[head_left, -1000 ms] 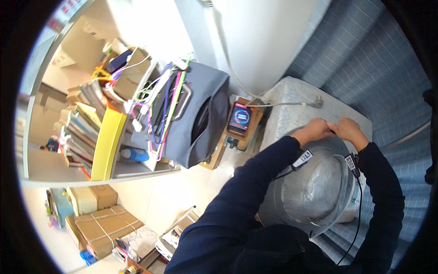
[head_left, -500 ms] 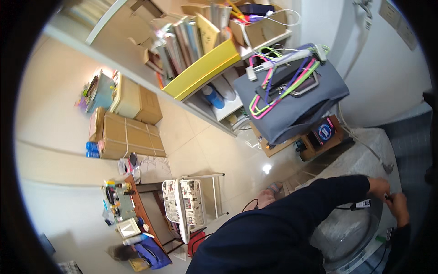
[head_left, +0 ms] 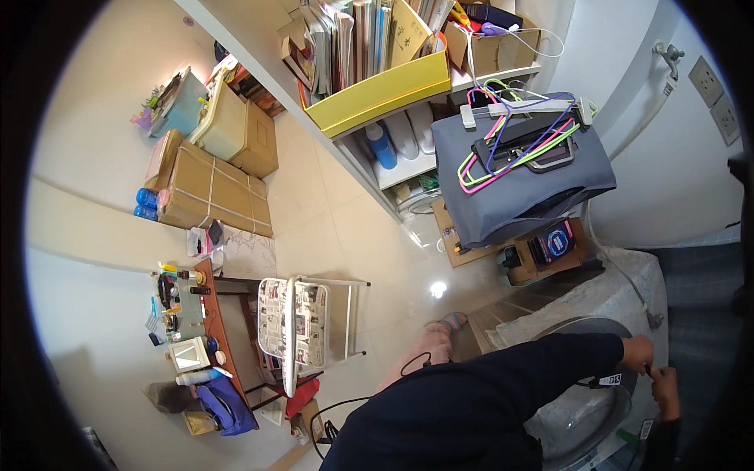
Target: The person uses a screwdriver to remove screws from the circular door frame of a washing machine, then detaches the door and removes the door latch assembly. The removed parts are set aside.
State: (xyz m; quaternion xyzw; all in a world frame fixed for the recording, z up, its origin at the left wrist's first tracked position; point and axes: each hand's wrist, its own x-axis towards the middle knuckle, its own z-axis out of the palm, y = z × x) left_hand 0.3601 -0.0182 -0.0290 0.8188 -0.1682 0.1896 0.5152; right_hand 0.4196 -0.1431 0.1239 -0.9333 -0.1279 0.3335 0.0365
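My left hand [head_left: 637, 354] and my right hand [head_left: 666, 391] meet at the right, above the edge of a front-loading washing machine [head_left: 638, 282] with a greyish cover. The fingers of both are curled closed, close together. A small dark piece shows between them, too small to name. Below my left forearm, the machine's round glass door [head_left: 577, 424] is partly hidden by my dark sleeve. A black cable with a white tag [head_left: 609, 380] hangs near my left wrist. A second tag [head_left: 646, 429] is on a cable by my right sleeve.
A dark grey suitcase [head_left: 518, 196] bears several coloured hangers [head_left: 522, 157]. Beside it stand an open carton [head_left: 550, 263] and a shelf with a yellow book box [head_left: 377, 98]. A folding chair [head_left: 294, 322], a desk [head_left: 224, 337] and large cartons [head_left: 212, 188] are to the left.
The view has shifted, so the suitcase and shelf sit farther right and the chair farther left. Both hands stay close together, slightly lower in the picture.
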